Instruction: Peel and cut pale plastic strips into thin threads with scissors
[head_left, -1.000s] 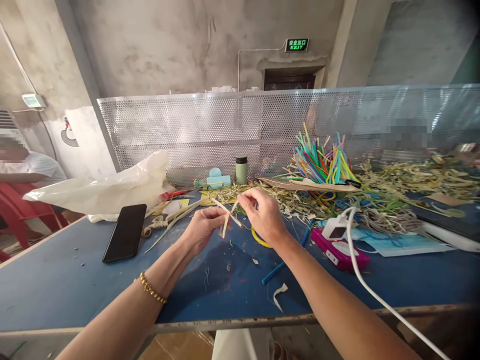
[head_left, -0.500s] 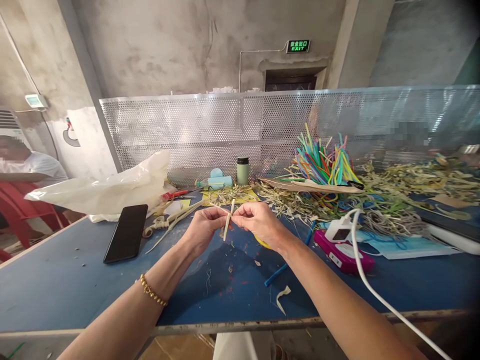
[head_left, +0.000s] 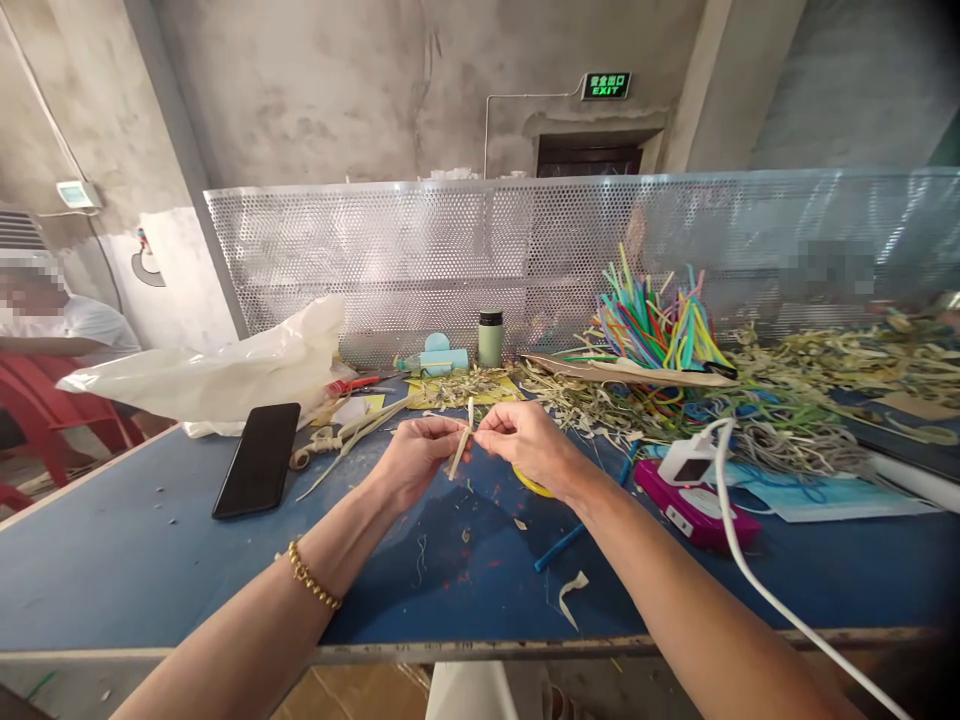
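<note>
Above the blue table, a short pale plant-fibre strip [head_left: 459,455] stands nearly upright between my two hands, its ends free above and below. My left hand [head_left: 420,450] is closed, pinching the strip with thumb and forefinger. From the other side my right hand [head_left: 525,442] is closed too, its thumb and fingertips pressed together against the strip's middle. My fingers partly hide what is folded or crossed there. Beneath my right wrist lies a yellow curved object [head_left: 531,483], mostly covered.
A black phone [head_left: 257,460] and plastic bag [head_left: 202,385] lie left. Dried strips [head_left: 592,410] and colourful pipe cleaners [head_left: 660,320] fill the back right, near a green bottle [head_left: 490,340]. A purple power strip [head_left: 697,505] with white cable sits right; a blue stick [head_left: 559,548] lies nearby.
The pale strip has shifted slightly and its upper part now bends more upright at my fingertips. Both hands still pinch it. The whole view has moved a little.
</note>
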